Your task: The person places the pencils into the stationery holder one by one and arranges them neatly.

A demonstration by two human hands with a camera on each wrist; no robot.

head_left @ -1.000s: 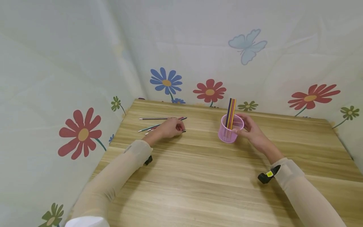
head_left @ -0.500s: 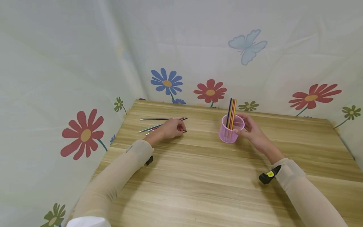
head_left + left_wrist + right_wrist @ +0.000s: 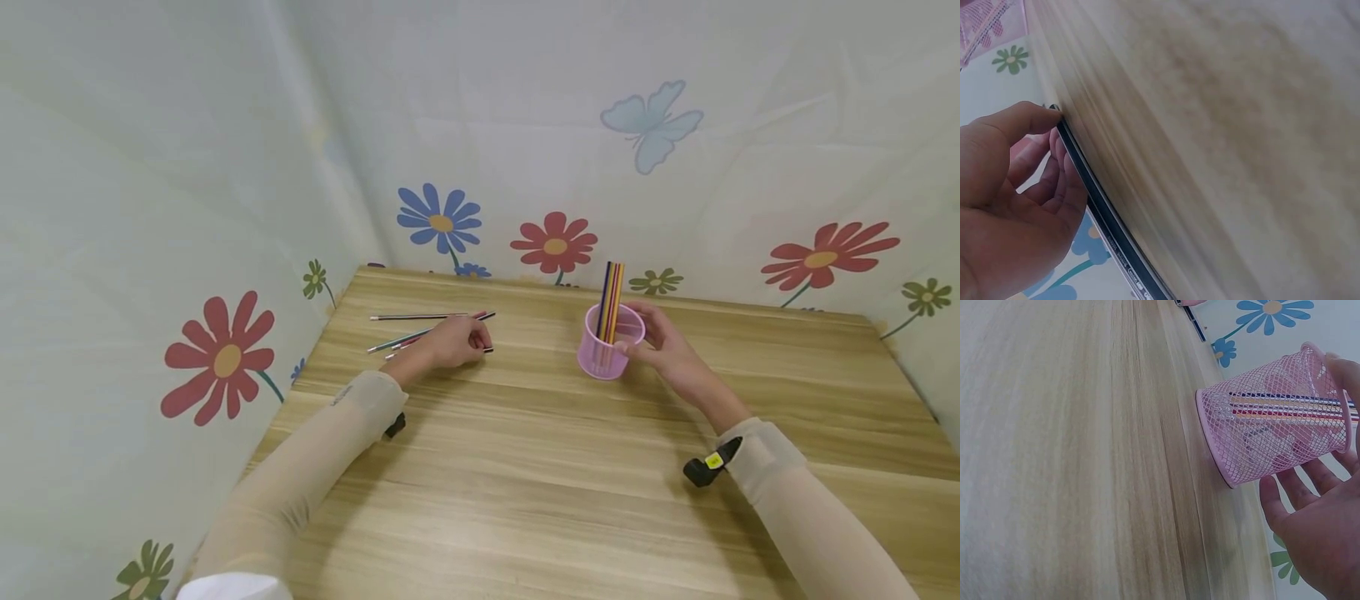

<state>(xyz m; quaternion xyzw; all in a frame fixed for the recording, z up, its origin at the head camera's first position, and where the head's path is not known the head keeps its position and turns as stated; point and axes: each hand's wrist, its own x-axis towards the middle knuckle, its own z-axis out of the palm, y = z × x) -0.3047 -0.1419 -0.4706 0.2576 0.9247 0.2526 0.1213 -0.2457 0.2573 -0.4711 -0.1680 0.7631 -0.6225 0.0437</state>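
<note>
My left hand (image 3: 448, 340) is over several loose pencils on the left of the wooden table, palm mostly hidden in the head view. In the left wrist view its thumb and curled fingers pinch a dark pencil (image 3: 1107, 212) near the end, with the pencil lying along the tabletop. My right hand (image 3: 670, 353) holds a pink mesh pencil cup (image 3: 592, 362) by its right side, thumb at the near rim and fingers behind. Upright in the cup lean several coloured pencils (image 3: 611, 296), yellow, red and dark blue among them. The cup's base appears to rest on the table.
Behind the left hand lies a dark pencil (image 3: 405, 317), and a teal pencil (image 3: 386, 342) pokes out beside the wrist. The wooden table (image 3: 540, 467) ends at a back edge against a flower-printed white curtain (image 3: 510, 125).
Hardly anything differs. Both hands stay in place on the pencil and the cup; the head view shifts only slightly.
</note>
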